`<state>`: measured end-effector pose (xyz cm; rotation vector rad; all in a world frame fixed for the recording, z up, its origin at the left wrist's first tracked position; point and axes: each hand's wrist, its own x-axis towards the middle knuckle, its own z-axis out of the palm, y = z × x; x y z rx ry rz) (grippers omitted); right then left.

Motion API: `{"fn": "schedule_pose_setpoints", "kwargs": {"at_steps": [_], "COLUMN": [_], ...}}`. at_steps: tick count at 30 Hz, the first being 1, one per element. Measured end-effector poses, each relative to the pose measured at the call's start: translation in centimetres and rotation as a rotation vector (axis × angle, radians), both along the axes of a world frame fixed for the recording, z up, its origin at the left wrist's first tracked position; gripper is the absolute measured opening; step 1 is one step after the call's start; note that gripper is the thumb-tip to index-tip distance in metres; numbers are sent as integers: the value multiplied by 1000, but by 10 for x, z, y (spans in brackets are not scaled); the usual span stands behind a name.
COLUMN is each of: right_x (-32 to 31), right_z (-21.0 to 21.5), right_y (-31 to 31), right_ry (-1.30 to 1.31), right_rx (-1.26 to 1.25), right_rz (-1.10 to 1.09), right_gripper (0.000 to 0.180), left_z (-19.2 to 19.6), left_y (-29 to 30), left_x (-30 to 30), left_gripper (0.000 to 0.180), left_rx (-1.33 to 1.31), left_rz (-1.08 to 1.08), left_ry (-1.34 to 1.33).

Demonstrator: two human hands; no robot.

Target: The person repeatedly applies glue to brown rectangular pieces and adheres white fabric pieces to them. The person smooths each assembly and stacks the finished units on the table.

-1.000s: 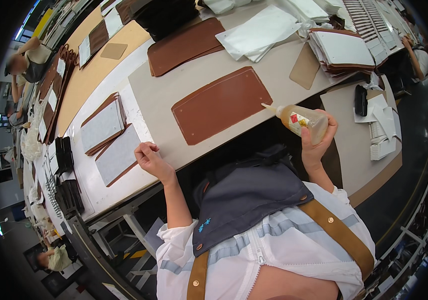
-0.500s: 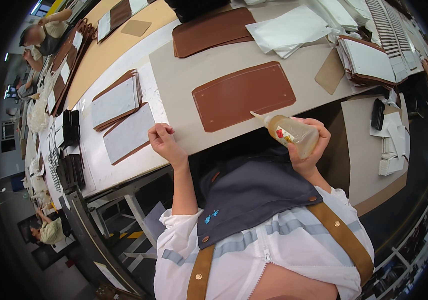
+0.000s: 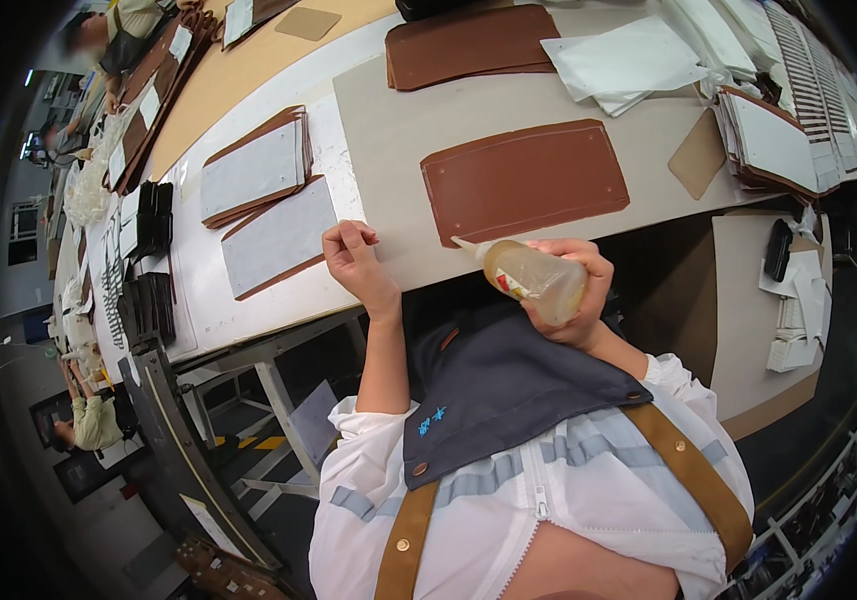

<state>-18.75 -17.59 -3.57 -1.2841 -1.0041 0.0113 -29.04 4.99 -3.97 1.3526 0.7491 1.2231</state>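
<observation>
**Glue bottle held at the edge of a brown leather panel**

The right hand (image 3: 576,290) wraps its fingers closed around a translucent squeeze bottle (image 3: 533,280) of yellowish fluid, held tilted with its thin nozzle aimed toward ten o'clock. The nozzle tip sits just beside the lower left corner of a brown leather panel (image 3: 523,182), which lies flat on a grey board (image 3: 398,130) on the surface (image 3: 198,300); whether tip and leather touch cannot be told.

The left hand (image 3: 353,255) rests at the near edge of the grey board, at nine o'clock from the bottle, its fingers curled into a loose fist that holds nothing visible.

At nine o'clock from the left hand lie two stacks of brown pieces with pale grey faces (image 3: 268,205). At twelve o'clock from the panel lies a second brown leather panel (image 3: 468,45), with folded white sheets (image 3: 628,60) to its right. At three o'clock from the panel stand a tan cut-out piece (image 3: 698,155) and a stack of lined brown pieces (image 3: 773,140).

The person wears a dark apron (image 3: 508,390) with tan straps over a white jacket.
</observation>
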Motion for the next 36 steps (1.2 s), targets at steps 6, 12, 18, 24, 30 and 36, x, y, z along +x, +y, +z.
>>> {"fn": "schedule_pose_setpoints", "kwargs": {"at_steps": [6,12,18,24,30,36], "right_x": [1,113,177,167,221,235], "right_z": [12,-2,-57,31,9,29], "right_y": [18,-56,-135,-70,24,63], "right_ry": [411,438,191,-345,-703,-352], "right_rx": [238,114,-495,-331,-699,-988], "right_rz": [-23,-710,-1165,-1063,-593,-441], "right_gripper": [68,57,58,38,38,37], "left_z": [-3,-3,-2,-5,3,42], "left_y": [1,2,0,2,1,-16], "left_x": [1,-1,1,-3,4,24], "left_gripper": [22,22,24,24,26,25], "left_rx": [-2,-21,-50,-44,25,130], "left_rz": [-16,-36,-46,-22,-14,-172], "left_ry": [-14,-47,-20,14,107,144]}}
